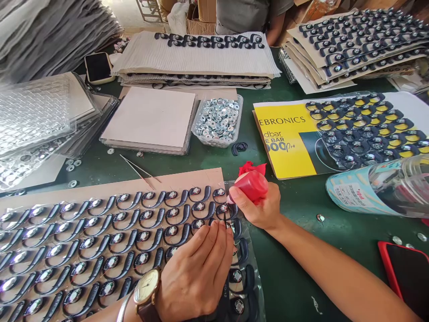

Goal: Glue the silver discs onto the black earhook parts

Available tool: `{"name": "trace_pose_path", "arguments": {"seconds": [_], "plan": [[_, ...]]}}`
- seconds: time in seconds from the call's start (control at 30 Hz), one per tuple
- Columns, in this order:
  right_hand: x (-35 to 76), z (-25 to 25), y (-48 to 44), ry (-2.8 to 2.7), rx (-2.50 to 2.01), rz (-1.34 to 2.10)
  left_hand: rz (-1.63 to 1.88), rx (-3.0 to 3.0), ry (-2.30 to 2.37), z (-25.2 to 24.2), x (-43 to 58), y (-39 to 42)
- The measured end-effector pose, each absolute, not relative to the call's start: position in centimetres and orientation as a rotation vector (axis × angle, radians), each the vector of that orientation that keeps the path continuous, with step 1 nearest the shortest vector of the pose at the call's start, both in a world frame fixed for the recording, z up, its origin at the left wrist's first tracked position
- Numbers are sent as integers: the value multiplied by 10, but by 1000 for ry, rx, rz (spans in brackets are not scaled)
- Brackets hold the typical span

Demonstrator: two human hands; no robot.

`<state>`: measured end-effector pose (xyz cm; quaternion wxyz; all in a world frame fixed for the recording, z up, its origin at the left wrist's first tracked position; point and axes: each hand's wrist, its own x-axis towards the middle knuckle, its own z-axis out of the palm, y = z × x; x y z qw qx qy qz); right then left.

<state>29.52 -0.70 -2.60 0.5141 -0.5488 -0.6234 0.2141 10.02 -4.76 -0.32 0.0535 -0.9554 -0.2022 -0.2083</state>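
My right hand [264, 208] is wrapped round a small red squeeze bottle [252, 185], its nozzle tilted down to the left. Red crumpled material [250, 168] shows behind the bottle. The nozzle is close to a black hook-shaped earpiece with a round silver part [224, 208], at the right side of the rows. My left hand [199, 268], with a watch on the wrist, is closed in a pinch on a thin dark pointed tool [225, 216]. Its tip reaches that same earpiece; the rest is hidden by the fingers. Rows of similar earpieces [117, 237] lie on a card [201, 176] under clear plastic.
Metal tweezers [140, 171] lie behind the card. A clear tub [196, 129] holds silver washers. Further parts lie on a yellow printed box [288, 156] and stacked sheets [201, 62]. At right are a jar [348, 188] and a red-cased phone [407, 277]. A person [248, 18] is opposite.
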Motion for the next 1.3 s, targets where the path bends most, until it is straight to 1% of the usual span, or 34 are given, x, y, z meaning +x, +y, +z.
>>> {"name": "trace_pose_path", "arguments": {"seconds": [0.5, 0.7, 0.9, 1.3], "plan": [[297, -22, -7, -1544, -1335, 453, -724, -3047, -662, 4, 92, -36], [297, -23, -8, -1502, -1318, 496, -811, -3149, -847, 5, 86, -28], [298, -23, -9, -1521, -1309, 495, -810, -3241, -876, 0, 81, -26], [296, -24, -10, -1549, -1290, 534, -1149, -3273, -1102, 5, 85, -16]]}}
